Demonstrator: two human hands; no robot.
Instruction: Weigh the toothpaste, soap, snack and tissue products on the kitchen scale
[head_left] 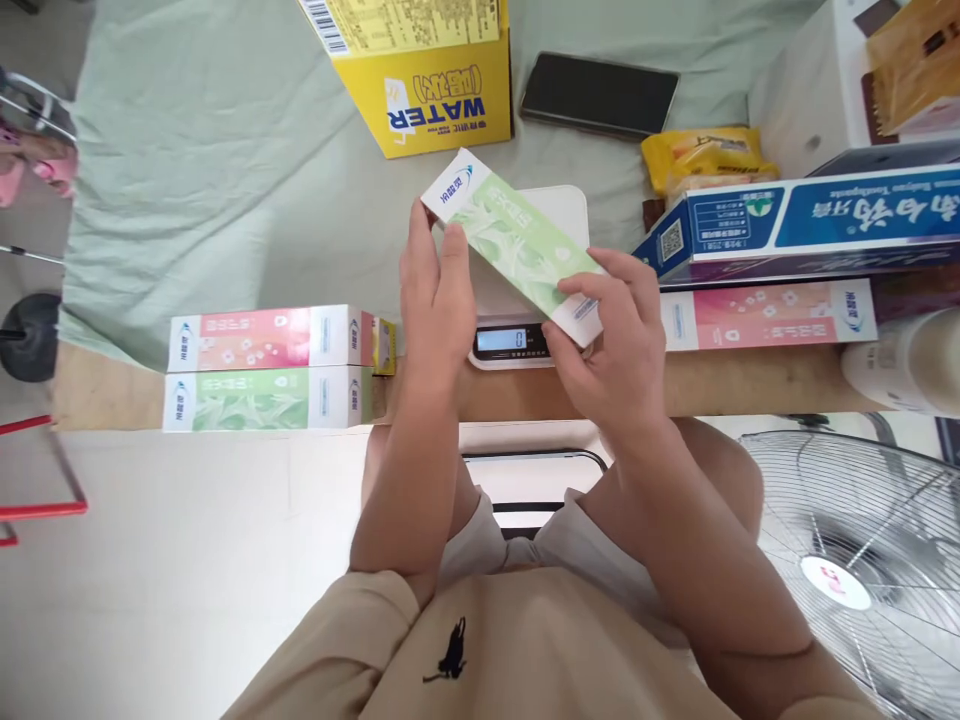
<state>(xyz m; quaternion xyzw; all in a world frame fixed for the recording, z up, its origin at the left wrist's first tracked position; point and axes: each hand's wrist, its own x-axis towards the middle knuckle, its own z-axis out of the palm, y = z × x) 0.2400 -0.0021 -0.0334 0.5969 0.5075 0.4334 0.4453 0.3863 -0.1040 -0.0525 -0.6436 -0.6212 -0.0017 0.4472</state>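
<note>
A green toothpaste box is held slantwise above a white kitchen scale whose display reads 0. My left hand grips the box's far left end with fingers closed around it. Gripping the near right end is my right hand, its fingers curled on the box. Whether the box touches the scale's platform I cannot tell.
A pink box and a green box lie side by side at the table's left edge. Another pink box and a blue toothpaste box are stacked at right. Behind stand a yellow water carton, a phone and a yellow packet. A fan stands at lower right.
</note>
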